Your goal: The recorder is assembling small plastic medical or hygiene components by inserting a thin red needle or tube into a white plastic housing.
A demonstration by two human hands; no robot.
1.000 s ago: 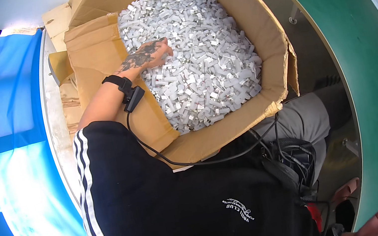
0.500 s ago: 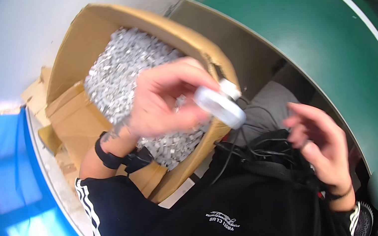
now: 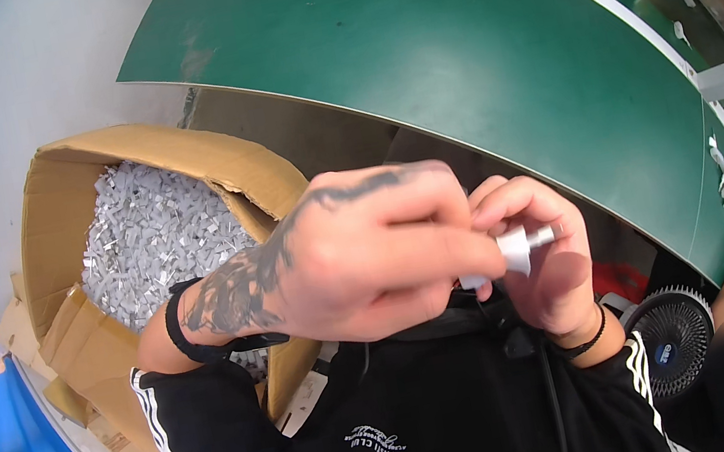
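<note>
One small white plastic piece with a silver metal tip (image 3: 518, 251) sits in the closed fingertips of the tattooed left hand (image 3: 377, 257), before the right hand (image 3: 555, 265), fingers curled, grip unclear; leftward stands one open brown cardboard box (image 3: 42, 214) holding many small white-and-silver pieces (image 3: 153, 239).

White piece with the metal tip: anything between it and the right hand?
Nothing visible. The left hand pinches the white piece, its metal tip pointing toward the right hand. Left-hand fingers hide part of the piece; can't tell whether the tip touches the right hand.
</note>
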